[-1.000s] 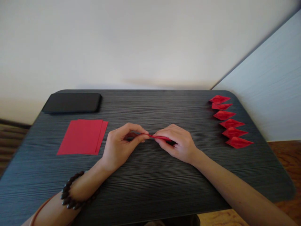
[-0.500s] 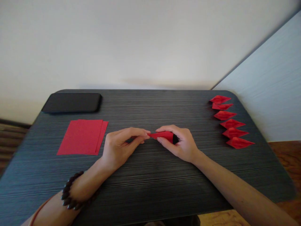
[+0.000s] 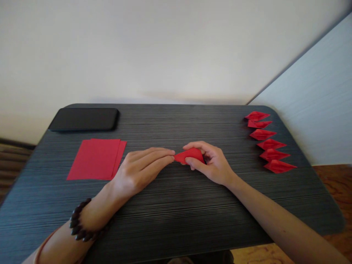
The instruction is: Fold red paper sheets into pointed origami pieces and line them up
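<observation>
A red folded paper [image 3: 191, 155], pointed at its left end, is held over the middle of the dark table [image 3: 170, 220]. My right hand [image 3: 213, 161] grips its wide right end, thumb on the near face and fingers behind. With its fingertips pressed together, my left hand [image 3: 144, 167] pinches the paper's left tip. The tip itself is hidden by those fingers. To the left lies a small stack of square red paper sheets [image 3: 95, 159], slightly fanned, close to my left wrist.
Several folded red paper boats [image 3: 279, 166] form a column along the table's right side. A black phone-like slab [image 3: 84, 119] lies at the back left. A pale wall [image 3: 170, 55] stands behind the table, and a light panel [image 3: 316, 95] at the right.
The folded paper has turned so that more of its broad face shows. My left hand has rolled over, back upward, with its fingers straighter. My right hand has shifted its grip slightly.
</observation>
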Demonstrator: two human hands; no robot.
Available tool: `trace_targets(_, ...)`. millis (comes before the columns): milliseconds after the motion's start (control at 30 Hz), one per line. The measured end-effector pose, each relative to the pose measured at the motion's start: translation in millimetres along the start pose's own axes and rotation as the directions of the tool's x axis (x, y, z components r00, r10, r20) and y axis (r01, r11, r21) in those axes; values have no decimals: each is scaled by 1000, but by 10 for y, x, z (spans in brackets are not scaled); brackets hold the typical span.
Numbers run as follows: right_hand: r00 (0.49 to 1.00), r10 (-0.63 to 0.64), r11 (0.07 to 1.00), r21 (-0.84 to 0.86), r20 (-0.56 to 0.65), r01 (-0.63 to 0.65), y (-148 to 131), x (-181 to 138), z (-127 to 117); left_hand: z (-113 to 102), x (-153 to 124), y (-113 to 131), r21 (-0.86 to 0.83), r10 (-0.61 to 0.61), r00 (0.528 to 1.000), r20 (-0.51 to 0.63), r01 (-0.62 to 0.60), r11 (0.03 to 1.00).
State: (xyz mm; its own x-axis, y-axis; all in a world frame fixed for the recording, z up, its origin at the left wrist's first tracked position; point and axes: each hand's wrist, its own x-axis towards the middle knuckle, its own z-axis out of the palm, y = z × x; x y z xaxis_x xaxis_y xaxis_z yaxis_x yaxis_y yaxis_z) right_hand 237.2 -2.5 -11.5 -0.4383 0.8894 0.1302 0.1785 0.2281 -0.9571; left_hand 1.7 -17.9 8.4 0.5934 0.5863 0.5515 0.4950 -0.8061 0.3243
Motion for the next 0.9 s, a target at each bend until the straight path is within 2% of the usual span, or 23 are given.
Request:
trace_targets(167,999,14,999,37,44,-15,-10,14,8,17,26,-11,25,7,999,45,-8,1000)
trace_targets(367,999,5,995,96,54,-10,-22,15,-7,49,44,-25,45,-4,1000,11,4,999)
trace_targets(500,995,-51,976,217,90,31,-23,15,-35,62,43,-58,51,-129,990,-60,132,990)
trace_targets(567,992,-80,979,192,97,60,-22,13,-40,58,42,-73,48,-194,978,-72,198,979)
trace_targets(700,997,-75,995,59,-11,76,-15,3,-16,51,44,-75,12,-224,972,-75,225,974)
trace_targets(800,992,-54,998,34,-110,58,-1,-3,6,67,50,-58,-51,-221,973,-63,218,975)
trace_targets(900,988,-56,998,13,-145,59,11,-2,9,90,61,-40,-156,-272,961,-47,262,952)
